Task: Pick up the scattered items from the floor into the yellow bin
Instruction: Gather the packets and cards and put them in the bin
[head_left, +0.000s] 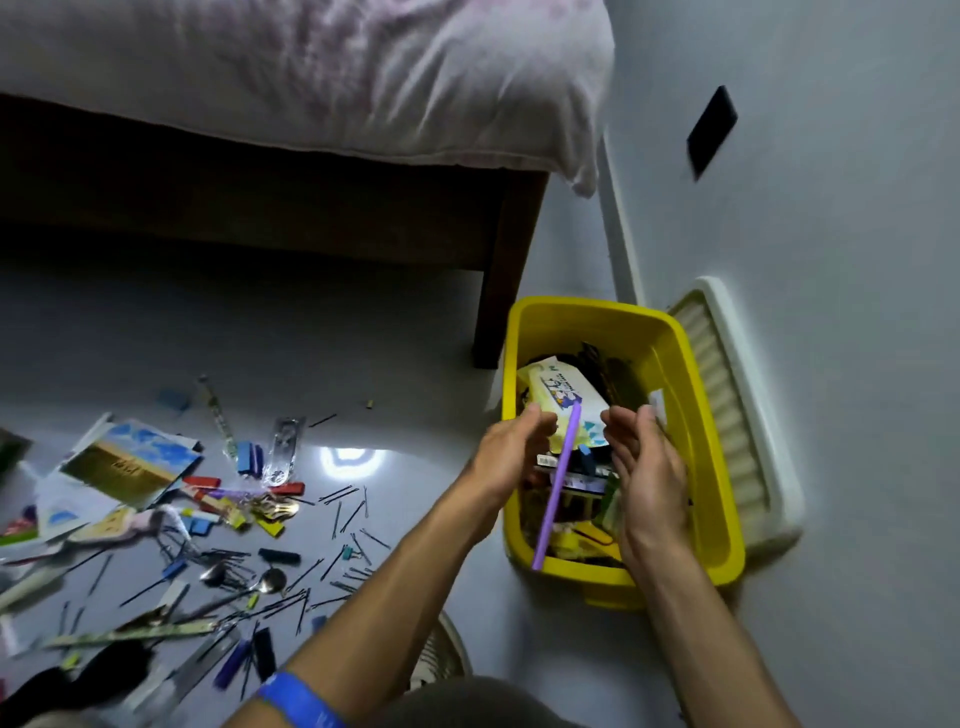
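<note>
Your two hands are over the open yellow bin (696, 415), held apart with a gap between them. Your left hand (511, 454) sits at the bin's left wall with its fingers curled loosely; your right hand (647, 467) hangs over the middle of the bin, palm turned inward, fingers half bent. Neither is clamped on anything you can see. Between them a purple straw (557, 488) slants across the bin, its lower end poking over the near rim; whether either hand touches it cannot be told. Under your hands the bin already holds a pale yellow packet (558, 400) with a printed label and a jumble of darker items.

The bin stands on a smooth grey floor (363, 353), close to the wall (831, 156) on your right. A white lid (737, 410) with a ribbed inner face leans against that wall just beside the bin. A dark bed leg (506, 270) stands just behind the bin, carrying a bed (311, 78) with a pale pink sheet.

To your left, well apart from the bin, the scattered items (208, 545) are spread across the floor: thin dark pins, spoons, rulers, small coloured blocks and a printed card (130, 462). A blue wristband (298, 699) circles your left forearm.
</note>
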